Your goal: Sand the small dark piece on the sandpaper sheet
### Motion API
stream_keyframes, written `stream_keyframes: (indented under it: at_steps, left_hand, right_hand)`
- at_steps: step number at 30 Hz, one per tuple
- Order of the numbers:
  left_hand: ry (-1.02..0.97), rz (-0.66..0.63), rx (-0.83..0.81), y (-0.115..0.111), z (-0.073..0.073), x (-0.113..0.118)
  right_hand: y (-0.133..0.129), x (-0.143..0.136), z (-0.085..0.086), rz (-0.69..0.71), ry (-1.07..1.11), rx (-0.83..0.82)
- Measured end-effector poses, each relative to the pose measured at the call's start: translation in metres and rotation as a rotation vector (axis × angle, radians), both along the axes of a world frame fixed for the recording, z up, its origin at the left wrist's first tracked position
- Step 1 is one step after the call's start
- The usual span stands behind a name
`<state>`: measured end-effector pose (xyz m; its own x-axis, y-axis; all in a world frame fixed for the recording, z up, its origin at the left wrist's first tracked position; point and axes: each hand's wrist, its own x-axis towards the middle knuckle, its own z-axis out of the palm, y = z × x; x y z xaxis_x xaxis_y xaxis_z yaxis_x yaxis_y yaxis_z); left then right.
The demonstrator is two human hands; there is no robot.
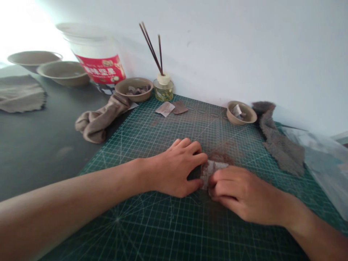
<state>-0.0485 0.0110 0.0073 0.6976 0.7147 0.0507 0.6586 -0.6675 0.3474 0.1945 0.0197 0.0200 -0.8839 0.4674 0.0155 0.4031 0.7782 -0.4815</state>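
A small square piece of sandpaper (206, 174), whitish and stained with brown dust, lies on the green cutting mat (152, 224). My left hand (176, 168) holds its left edge down with the thumb and forefinger, the other fingers curled on the mat. On the right side of the piece, my right hand (239, 190) is closed with its fingers bunched together. Whatever is inside those fingers is hidden. Reddish-brown dust (221, 156) is spread on the mat just beyond both hands.
Two more squares, one pale (165, 108) and one brown (179, 107), lie near a reed diffuser (163, 88). Bowls with small pieces stand at the back left (134, 98) and right (241, 119). A crumpled cloth (95, 121), grey cloth (285, 148), plastic bag (326, 163) and large tub (95, 54) surround the mat.
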Motion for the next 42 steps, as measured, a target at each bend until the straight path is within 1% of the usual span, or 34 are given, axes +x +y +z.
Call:
stream_keyframes:
  at_steps: [1,3,5,7,8,9,12,13,14,16,17,18,20,21,22,24,25,26,27,30,31,33,35,37,39,42]
  left_hand:
    - [0.001,-0.002,0.001,0.0000,-0.0001,0.0000]
    - [0.005,0.002,0.010,0.0001,-0.0004,0.0001]
    - [0.006,0.007,0.017,0.0000,-0.0006,0.0000]
    - [0.007,0.002,0.009,-0.0002,-0.0005,-0.0001]
    - [0.007,-0.002,0.004,-0.0002,-0.0003,-0.0001]
    - [0.009,-0.005,0.001,-0.0002,-0.0001,-0.0001]
    - [0.017,0.002,0.013,0.0001,0.0003,-0.0002]
    - [0.017,0.007,0.020,0.0001,0.0003,-0.0002]
    - [0.016,0.007,0.022,0.0001,0.0004,-0.0003]
    - [0.012,0.000,0.023,0.0000,0.0005,-0.0002]
    - [0.012,-0.002,0.024,-0.0001,0.0005,-0.0001]
    - [0.013,-0.003,0.024,-0.0002,0.0006,0.0000]
    - [0.017,0.004,0.025,-0.0003,0.0006,0.0001]
    - [0.019,0.008,0.025,-0.0004,0.0005,0.0001]
    - [0.019,0.009,0.023,-0.0004,0.0003,0.0001]
    - [0.015,0.002,0.021,-0.0006,-0.0001,-0.0001]
    - [0.013,-0.002,0.020,-0.0007,-0.0003,-0.0003]
    - [0.012,-0.005,0.020,-0.0008,-0.0004,-0.0004]
    - [0.013,-0.004,0.020,-0.0008,-0.0005,-0.0004]
    - [0.019,0.009,0.020,-0.0004,-0.0005,-0.0004]
    - [0.019,0.012,0.020,-0.0003,-0.0004,-0.0003]
    - [0.017,0.010,0.016,0.0000,-0.0003,-0.0002]
    - [0.016,0.003,0.014,0.0001,-0.0004,0.0000]
    - [0.017,0.004,0.017,0.0000,-0.0007,0.0000]
    - [0.018,0.015,0.024,-0.0004,-0.0012,0.0000]
    - [0.013,0.014,0.022,-0.0007,-0.0017,0.0001]
  right_hand:
    - [0.0002,-0.0004,-0.0012,-0.029,0.027,0.028]
    - [0.0028,0.0001,-0.0033,-0.135,0.062,0.094]
    - [0.0057,0.0014,-0.0041,-0.185,0.035,0.097]
    - [0.0062,0.0019,-0.0040,-0.083,-0.002,0.032]
    - [0.0057,0.0015,-0.0038,-0.059,0.010,0.012]
    - [0.0050,0.0010,-0.0036,-0.067,0.022,0.005]
    - [0.0035,0.0003,-0.0019,-0.234,0.024,0.057]
    - [0.0029,0.0005,-0.0010,-0.243,0.004,0.058]
    - [0.0021,0.0007,-0.0003,-0.214,-0.017,0.045]
    - [0.0000,0.0007,0.0001,-0.094,-0.041,0.012]
    - [-0.0006,0.0006,-0.0004,-0.074,-0.034,0.016]
    - [-0.0007,0.0006,-0.0012,-0.101,-0.012,0.041]
    - [0.0008,0.0010,-0.0030,-0.233,0.027,0.102]
    - [0.0016,0.0014,-0.0039,-0.270,0.024,0.108]
    - [0.0021,0.0018,-0.0046,-0.270,0.015,0.098]
    - [0.0014,0.0020,-0.0061,-0.146,-0.006,0.045]
    - [0.0008,0.0018,-0.0068,-0.103,0.006,0.040]
    - [0.0004,0.0016,-0.0072,-0.093,0.022,0.051]
    - [0.0006,0.0016,-0.0072,-0.123,0.041,0.078]
    - [0.0032,0.0033,-0.0043,-0.283,0.038,0.133]
    - [0.0035,0.0040,-0.0030,-0.239,0.008,0.103]
    - [0.0026,0.0047,-0.0016,-0.074,-0.041,-0.002]
    - [0.0015,0.0048,-0.0018,-0.056,0.003,0.021]
    - [0.0026,0.0053,-0.0016,-0.157,0.041,0.083]
    - [0.0044,0.0059,0.0003,-0.194,0.015,0.065]
    - [0.0043,0.0030,0.0023,-0.010,-0.045,-0.089]
